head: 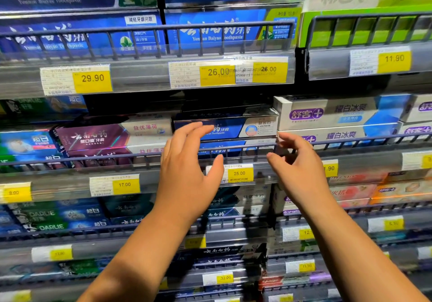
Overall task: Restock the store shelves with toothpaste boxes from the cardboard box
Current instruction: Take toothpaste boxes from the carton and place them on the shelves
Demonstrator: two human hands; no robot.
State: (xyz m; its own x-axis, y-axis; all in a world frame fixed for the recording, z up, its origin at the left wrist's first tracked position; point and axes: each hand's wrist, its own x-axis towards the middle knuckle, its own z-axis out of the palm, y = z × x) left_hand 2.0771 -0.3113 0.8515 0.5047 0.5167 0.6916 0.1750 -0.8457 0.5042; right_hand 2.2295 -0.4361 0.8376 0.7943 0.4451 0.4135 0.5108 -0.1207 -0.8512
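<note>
Neither grip holds anything: the left hand (184, 161) is spread, fingers straight and thumb out, its fingertips in front of the left end of the blue toothpaste box (224, 129), though I cannot tell whether they touch it; the right hand (297, 161) hangs just off the box's right end, fingers loosely curled round nothing. By that pose, the hands seem to bracket the box to seat it square in its slot.

Along the same shelf, from the left, lie the purple boxes (93, 135), stacked with their long faces outward so the labels read; next comes the blue toothpaste box, on top of at least one more of its kind, above the 25.00 price tag (239, 173); to the right, just beside it, stand the white boxes (327, 112), stacked higher. A wire rail (93, 158) runs along the near edge, probably to stop the stacks sliding off; the dark gap above the blue stack suggests room for more.

No cardboard box is in view, so further stock must come from out of sight.
</note>
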